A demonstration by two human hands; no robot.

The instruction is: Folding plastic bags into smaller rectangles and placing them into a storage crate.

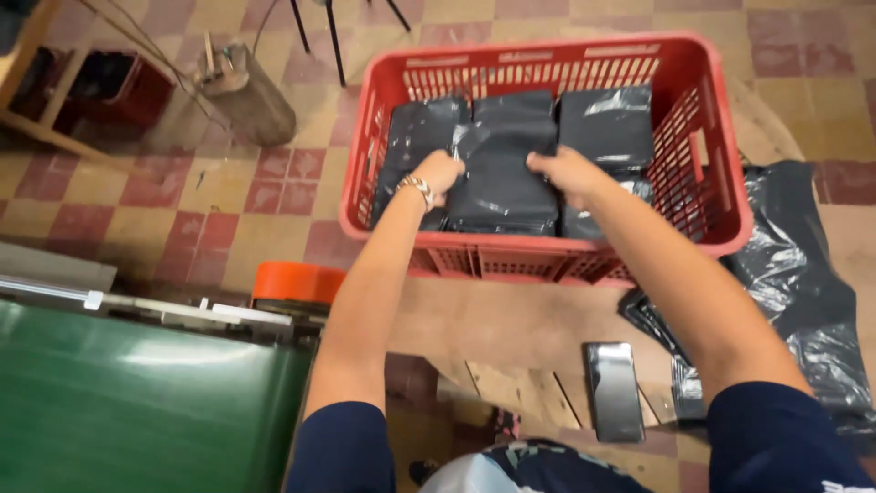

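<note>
— Two hands, both down in the red plastic crate (725,196); what is each one on?

— Both are on the same glossy black plastic packet (500,187), a flat, slightly crumpled rectangle lying at the front middle of the crate. The left hand (440,173) has its fingers curled closed on the packet's left edge; the right hand (566,172) has its fingers bent and closed on the right edge. A pale metal bracelet (418,188) sits on the left wrist.

— How many packets does the crate hold?

— At least four more show around the held one, all the same shiny black film: left, back middle, back right and front right. Any underneath I cannot count. The crate's walls are a slotted lattice of hard plastic.

— And outside the crate?

— The crate stands on a worn wooden surface (511,324). One dark smartphone (613,391) lies flat on that wood, in front of the crate. One wrinkled black plastic sheet (803,292) spreads to the crate's right. One rough wooden stump (245,91) stands to its left on the red and cream floor tiles (182,196), and one smooth green surface (137,402) lies near the crate's front-left.
</note>
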